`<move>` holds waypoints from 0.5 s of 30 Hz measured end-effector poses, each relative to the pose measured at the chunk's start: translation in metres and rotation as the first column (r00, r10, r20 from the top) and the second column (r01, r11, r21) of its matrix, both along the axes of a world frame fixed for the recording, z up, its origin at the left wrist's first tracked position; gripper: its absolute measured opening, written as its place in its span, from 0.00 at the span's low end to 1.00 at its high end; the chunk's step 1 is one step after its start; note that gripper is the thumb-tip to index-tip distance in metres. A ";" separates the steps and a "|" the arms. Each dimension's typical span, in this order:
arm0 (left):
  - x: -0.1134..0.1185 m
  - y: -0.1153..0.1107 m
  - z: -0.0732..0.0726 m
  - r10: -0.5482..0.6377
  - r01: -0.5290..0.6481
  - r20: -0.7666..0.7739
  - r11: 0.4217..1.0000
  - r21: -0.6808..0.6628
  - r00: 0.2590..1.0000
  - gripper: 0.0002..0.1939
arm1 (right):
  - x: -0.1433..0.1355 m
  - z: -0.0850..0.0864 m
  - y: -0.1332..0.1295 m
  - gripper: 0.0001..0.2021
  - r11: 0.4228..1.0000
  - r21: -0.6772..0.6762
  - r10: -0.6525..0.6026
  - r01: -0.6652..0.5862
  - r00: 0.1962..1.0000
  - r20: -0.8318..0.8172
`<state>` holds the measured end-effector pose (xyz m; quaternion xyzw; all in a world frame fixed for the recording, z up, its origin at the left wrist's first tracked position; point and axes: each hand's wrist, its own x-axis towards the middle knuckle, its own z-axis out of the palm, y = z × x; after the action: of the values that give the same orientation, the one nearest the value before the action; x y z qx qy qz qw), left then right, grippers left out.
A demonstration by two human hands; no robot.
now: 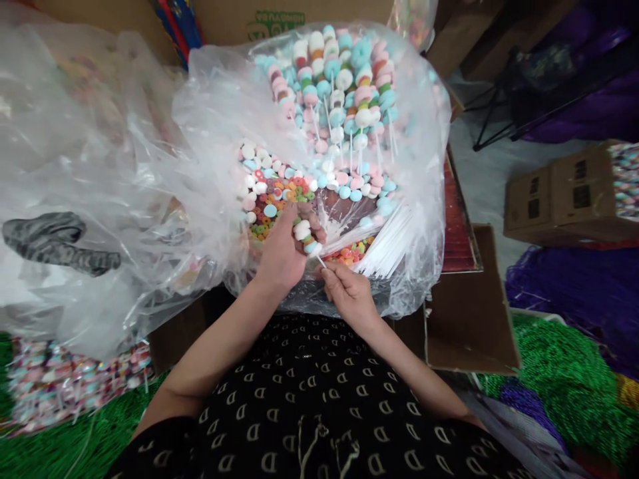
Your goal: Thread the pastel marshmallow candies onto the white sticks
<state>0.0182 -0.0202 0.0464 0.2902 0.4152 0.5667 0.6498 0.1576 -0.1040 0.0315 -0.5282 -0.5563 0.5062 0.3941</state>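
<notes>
My left hand [282,249] curls around a candy skewer [302,231], with white, green, orange and blue pieces showing along it. At the skewer's lower end, my right hand [349,289] pinches the bare white stick between thumb and fingers. Coloured gummy rings [259,231] lie beside and beyond my left hand. Loose pink, white and blue marshmallow pieces [354,183] are spread farther back. To the right of my hands rests a bundle of white sticks [392,239]. Several filled candy skewers [344,80] lie at the far side of the clear plastic sheet [429,133].
Crumpled clear plastic [150,140] covers the left side, with a grey patterned cloth piece [60,243] on it. An open cardboard box [469,319] stands at right, near green shiny strands [574,379]. Wrapped candies [74,386] lie at lower left.
</notes>
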 end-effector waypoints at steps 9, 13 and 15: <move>0.024 -0.015 0.003 0.009 -0.013 -0.100 0.999 -0.041 0.995 0.20 | -0.003 0.003 -0.003 0.19 1.000 -0.008 0.000 0.000 0.998 0.059; 0.024 -0.017 -0.004 0.057 -0.056 -0.148 0.998 0.011 0.987 0.17 | -0.005 0.005 0.002 0.17 1.000 0.017 -0.009 0.007 0.996 0.094; 0.022 -0.018 -0.013 0.067 -0.041 -0.279 0.994 0.097 0.958 0.16 | -0.009 0.005 0.005 0.17 0.999 0.036 -0.024 0.019 0.993 0.118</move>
<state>0.0402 -0.0386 0.0337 0.3857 0.4853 0.5554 0.5543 0.1490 -0.0987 0.0363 -0.5562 -0.5817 0.4600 0.3751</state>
